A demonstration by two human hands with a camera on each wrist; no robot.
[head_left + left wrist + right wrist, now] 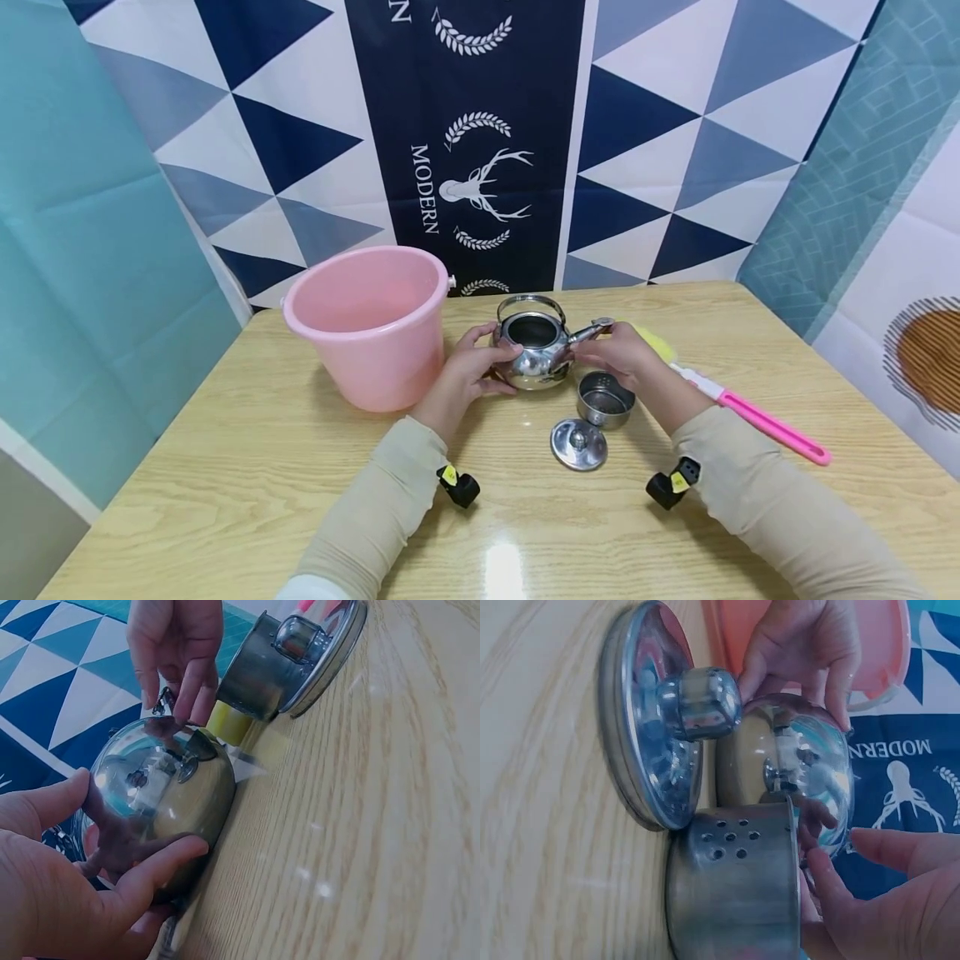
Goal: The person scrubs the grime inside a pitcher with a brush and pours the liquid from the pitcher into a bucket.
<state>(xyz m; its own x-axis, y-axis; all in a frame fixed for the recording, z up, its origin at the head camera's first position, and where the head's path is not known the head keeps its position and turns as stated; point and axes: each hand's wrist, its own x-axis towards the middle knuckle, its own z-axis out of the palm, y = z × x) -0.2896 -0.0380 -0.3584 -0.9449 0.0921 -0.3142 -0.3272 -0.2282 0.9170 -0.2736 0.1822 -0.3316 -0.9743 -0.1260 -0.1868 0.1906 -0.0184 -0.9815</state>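
Note:
A shiny steel teapot (542, 371) stands on the wooden table, its top uncovered and its loop handle raised. My left hand (480, 365) grips the pot's body from the left, thumb and fingers spread round its side. At the spout, on the right, my right hand (618, 354) pinches with thumb and fingers; the strainer partly hides this grip in the right wrist view. A steel strainer cup (731, 889) with small holes sits just below the right hand. Beside it lies the round lid (578, 446), knob up.
A pink bucket (375, 354) stands to the left, close to the left forearm. On the right, a brush with a pink handle (776, 425) and yellow head (654, 342) lies partly behind the right wrist. A patterned cloth (480, 167) hangs behind the table.

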